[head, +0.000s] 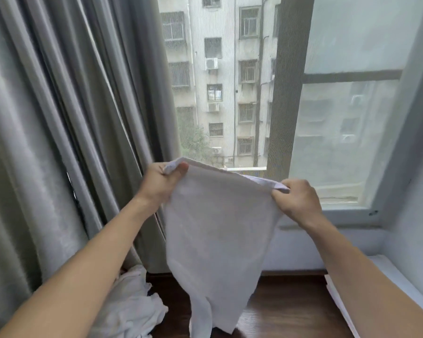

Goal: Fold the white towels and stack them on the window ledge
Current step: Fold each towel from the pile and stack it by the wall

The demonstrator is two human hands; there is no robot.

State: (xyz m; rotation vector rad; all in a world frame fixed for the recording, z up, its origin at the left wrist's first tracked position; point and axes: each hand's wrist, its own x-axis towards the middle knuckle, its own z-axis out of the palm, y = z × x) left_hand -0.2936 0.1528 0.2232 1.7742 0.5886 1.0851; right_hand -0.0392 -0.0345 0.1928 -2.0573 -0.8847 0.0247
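Left hand (160,182): is being held raised, forearm reaching up from the lower left; fingers and thumb are being curled round the upper left corner of the towel (215,230), pinching it.

Right hand (296,200): is being held raised slightly lower than the left, forearm reaching up from the lower right; the upper right corner of the towel is being pinched between curled fingers and thumb.

Towel: white, is being held stretched between both hands, its top edge sloping down from left hand to right. Its long axis is running vertically; the cloth is hanging down, narrowing to a point below and between the hands, over the ledge (291,303).

Pile (130,306): crumpled white cloth, is being left lying below the left forearm.

Stack (337,298): flat white sheets, is being partly hidden below the right forearm.

Curtain (59,132): grey, is hanging beyond the left hand.

Window (347,113): is lying beyond the right hand.
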